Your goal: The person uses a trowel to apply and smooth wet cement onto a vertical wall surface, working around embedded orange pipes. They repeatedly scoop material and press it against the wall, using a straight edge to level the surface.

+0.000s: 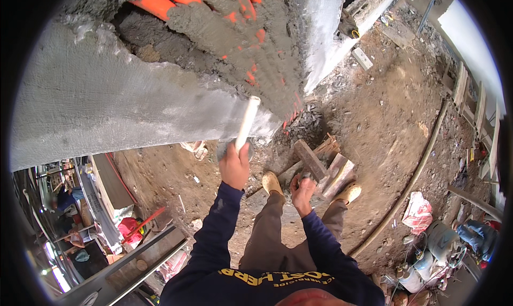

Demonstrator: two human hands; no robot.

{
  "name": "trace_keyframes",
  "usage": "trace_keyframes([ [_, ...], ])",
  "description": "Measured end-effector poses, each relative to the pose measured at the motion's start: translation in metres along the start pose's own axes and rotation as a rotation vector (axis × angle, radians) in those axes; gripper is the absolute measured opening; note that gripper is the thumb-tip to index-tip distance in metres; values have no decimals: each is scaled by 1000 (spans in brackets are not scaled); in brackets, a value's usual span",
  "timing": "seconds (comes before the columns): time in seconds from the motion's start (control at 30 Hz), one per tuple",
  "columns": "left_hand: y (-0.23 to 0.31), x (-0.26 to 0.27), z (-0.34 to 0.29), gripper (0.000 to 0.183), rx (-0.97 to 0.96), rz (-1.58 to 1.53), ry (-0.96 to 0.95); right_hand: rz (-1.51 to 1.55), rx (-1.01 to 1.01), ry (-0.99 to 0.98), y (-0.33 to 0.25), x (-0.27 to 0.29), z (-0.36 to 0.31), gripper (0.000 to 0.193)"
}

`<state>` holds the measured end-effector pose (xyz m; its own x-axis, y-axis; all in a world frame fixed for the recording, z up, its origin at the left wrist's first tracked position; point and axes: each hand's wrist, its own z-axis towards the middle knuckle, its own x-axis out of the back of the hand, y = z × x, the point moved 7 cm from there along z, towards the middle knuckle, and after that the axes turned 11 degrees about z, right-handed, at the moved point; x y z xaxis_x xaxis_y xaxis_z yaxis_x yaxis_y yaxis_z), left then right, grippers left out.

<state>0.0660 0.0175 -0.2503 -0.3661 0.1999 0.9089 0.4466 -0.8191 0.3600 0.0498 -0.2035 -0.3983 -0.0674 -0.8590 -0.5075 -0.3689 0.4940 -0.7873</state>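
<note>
My left hand (pixel 234 169) is closed around the lower end of a long white bar-shaped tool (pixel 247 121), whose far end points up at the wall. A greyish shape shows behind that hand, too hidden to name. Wet grey mortar (pixel 214 36) covers much of the wall recess, with orange corrugated pipes (pixel 155 4) showing through it. My right hand (pixel 303 195) is lower, fingers curled in beside a dark piece of wood (pixel 311 160) and a mortar-stained wooden block (pixel 337 173). What its fingers hold is hidden.
Smooth grey wall (pixel 107 92) flanks the recess on the left. Rubble (pixel 310 119) lies at its foot. A long hose or pole (pixel 411 186) curves across the dirt floor on the right, near a red-and-white sack (pixel 417 212) and gas cylinders (pixel 442 241). At lower left stands a metal-edged trough (pixel 141 266).
</note>
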Motion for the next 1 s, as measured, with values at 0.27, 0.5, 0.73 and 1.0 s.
trace_keyframes([
  [0.27,1,-27,-1,30,155,-145,-128,50,22,-18,-5,2,5,63],
  [0.5,42,-40,-44,31,-24,-298,-233,90,51,7,-1,24,7,58],
  [0.73,5,-33,-21,30,-57,-94,-119,49,33,-3,-6,27,4,61],
  [1.0,-29,-17,-11,34,-46,180,-152,4,66,-19,-5,-8,2,68],
])
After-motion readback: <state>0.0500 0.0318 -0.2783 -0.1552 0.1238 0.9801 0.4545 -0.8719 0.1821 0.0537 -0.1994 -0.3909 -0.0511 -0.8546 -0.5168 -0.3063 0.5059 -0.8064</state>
